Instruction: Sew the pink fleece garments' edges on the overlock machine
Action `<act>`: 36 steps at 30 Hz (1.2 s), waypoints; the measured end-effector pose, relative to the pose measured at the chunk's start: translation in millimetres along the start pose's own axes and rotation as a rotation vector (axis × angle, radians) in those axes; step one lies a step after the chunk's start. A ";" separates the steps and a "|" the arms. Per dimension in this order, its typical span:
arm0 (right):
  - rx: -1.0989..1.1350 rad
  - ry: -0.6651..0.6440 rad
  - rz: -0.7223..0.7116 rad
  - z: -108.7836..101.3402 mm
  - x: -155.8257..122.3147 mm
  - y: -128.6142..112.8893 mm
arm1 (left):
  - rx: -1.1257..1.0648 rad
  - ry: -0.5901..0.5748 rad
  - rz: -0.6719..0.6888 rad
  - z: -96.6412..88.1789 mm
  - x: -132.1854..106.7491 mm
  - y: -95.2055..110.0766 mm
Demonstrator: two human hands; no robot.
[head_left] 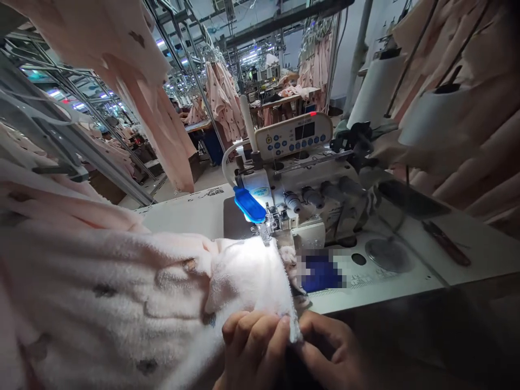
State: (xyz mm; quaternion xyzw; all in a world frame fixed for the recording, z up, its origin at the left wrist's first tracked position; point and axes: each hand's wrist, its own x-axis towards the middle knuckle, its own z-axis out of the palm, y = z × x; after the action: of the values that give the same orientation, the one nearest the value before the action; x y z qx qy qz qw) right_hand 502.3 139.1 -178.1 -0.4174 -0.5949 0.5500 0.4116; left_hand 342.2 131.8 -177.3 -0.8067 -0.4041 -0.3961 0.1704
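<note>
A pale pink fleece garment (pixel 174 303) with dark spots spreads over the left of the sewing table. Its far edge lies under the presser foot (pixel 266 232) of an overlock sewing machine (pixel 292 184), lit by a bright lamp. At the near end of that edge, my left hand (pixel 255 346) is closed on the fabric, fingers curled over it. Just to its right, my right hand (pixel 329 346) pinches the garment's edge between thumb and fingers. A blue guard (pixel 249 206) sits above the presser foot.
Thread cones (pixel 376 89) stand at the right behind the machine. Thread snips (pixel 447 244) lie on the tabletop (pixel 406 276) at right. A control panel (pixel 294 135) tops the machine. Pink garment pieces (pixel 134 92) hang at upper left, and more hang on racks behind.
</note>
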 end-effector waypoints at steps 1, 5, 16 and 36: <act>-0.079 0.017 -0.055 -1.6 0.2 2.8 | -0.019 -0.024 0.011 -1.5 1.8 -1.6; -0.621 0.258 -0.582 -16.4 4.3 9.3 | -0.066 -0.024 0.054 -6.2 11.6 -5.3; -0.789 0.181 -0.933 -22.0 25.4 11.6 | 0.118 -0.025 0.092 17.4 1.2 -28.4; -0.768 0.349 -0.915 -25.3 100.1 8.3 | 0.217 -0.382 0.030 13.3 55.2 -73.3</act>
State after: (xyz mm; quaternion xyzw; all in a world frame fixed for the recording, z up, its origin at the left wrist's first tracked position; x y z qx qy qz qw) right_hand 495.3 242.4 -181.8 -0.3221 -0.7926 -0.0116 0.5175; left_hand 311.0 213.4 -146.1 -0.8500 -0.4573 -0.1877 0.1822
